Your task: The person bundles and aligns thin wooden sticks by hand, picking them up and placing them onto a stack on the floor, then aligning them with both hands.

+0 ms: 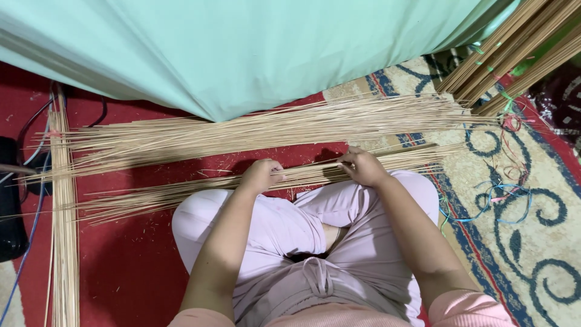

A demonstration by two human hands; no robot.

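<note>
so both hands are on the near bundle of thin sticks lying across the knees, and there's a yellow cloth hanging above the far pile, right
Not quite: the cloth is pale green, not yellow, as the head view shows. The rest holds: the left hand and right hand both grip the near bundle of thin sticks across the knees, and the cloth hangs above the far pile.

A red carpet (127, 266) covers the floor on the left, meeting a beige rug (532, 224) with dark blue scrollwork and a red border on the right. A pale green cloth (242, 48) drapes across the top. Blue and black cables (33, 200) trail along the left edge beside a black object (9, 206). Light falls evenly.
</note>
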